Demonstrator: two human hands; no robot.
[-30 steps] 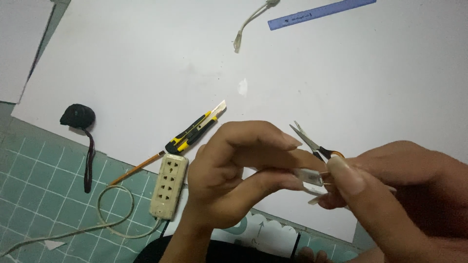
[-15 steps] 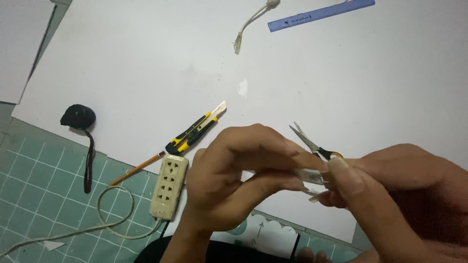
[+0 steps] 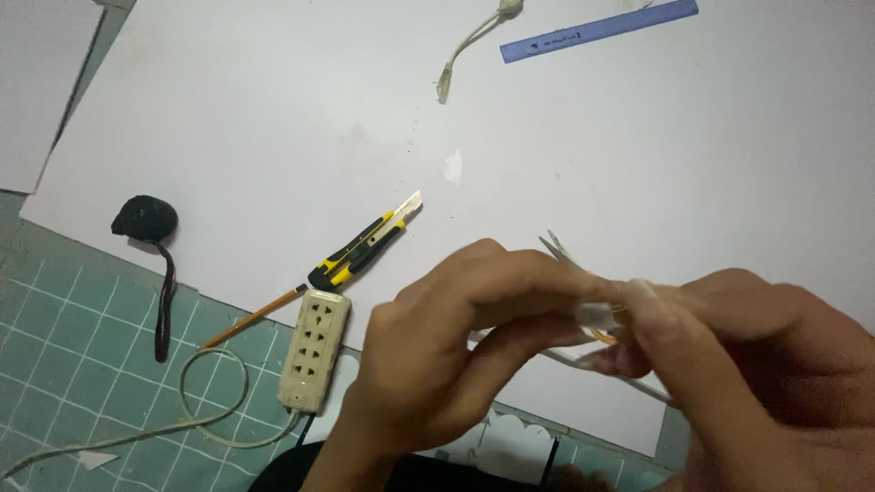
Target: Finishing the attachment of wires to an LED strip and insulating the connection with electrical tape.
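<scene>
Left hand (image 3: 456, 355) and right hand (image 3: 756, 364) meeting fingertip to fingertip above the near edge of the white sheet (image 3: 273, 109), both pinched shut on a small pale, translucent piece (image 3: 597, 314), blurred, shape hard to tell. Also gripped in the right hand: slim metal scissors (image 3: 556, 248), long axis slanting, pointed tips up and to the left, away from the body. Left of the hands, on the green gridded cutting mat (image 3: 64, 319) over the tabletop: a cream plastic power strip (image 3: 314, 351), long axis roughly away from the body, with looped cord. Yellow-and-black utility knife (image 3: 365, 251) lying diagonally, blade up-right. Blue flat ruler (image 3: 597, 30) at the far edge.
</scene>
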